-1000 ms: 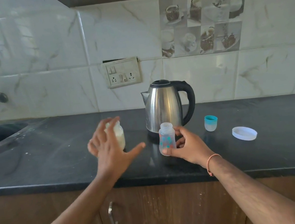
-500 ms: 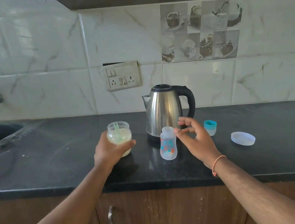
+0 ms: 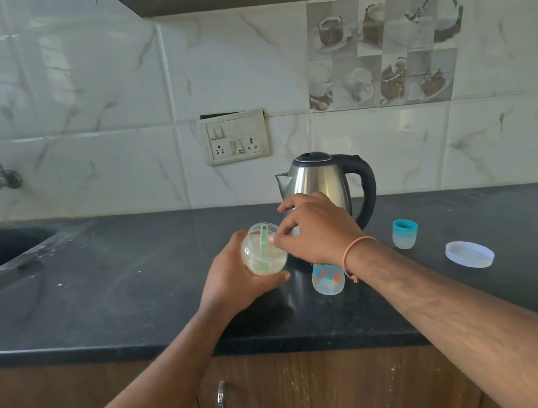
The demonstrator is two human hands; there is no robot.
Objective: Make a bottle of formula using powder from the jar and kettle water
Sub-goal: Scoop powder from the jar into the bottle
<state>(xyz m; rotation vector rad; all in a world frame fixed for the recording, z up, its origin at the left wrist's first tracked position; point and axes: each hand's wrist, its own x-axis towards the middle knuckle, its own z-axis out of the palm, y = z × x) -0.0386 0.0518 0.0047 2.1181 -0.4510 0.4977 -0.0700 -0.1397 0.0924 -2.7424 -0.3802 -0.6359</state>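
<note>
Now my left hand [image 3: 237, 282] wrapped round the open powder jar [image 3: 263, 250], lifted and tilted above the dark counter [image 3: 117, 287], my right hand [image 3: 316, 231] pinching the green scoop [image 3: 263, 242] at its mouth, baby bottle [image 3: 328, 278] standing under my right wrist, before the kettle [image 3: 321, 179].
</note>
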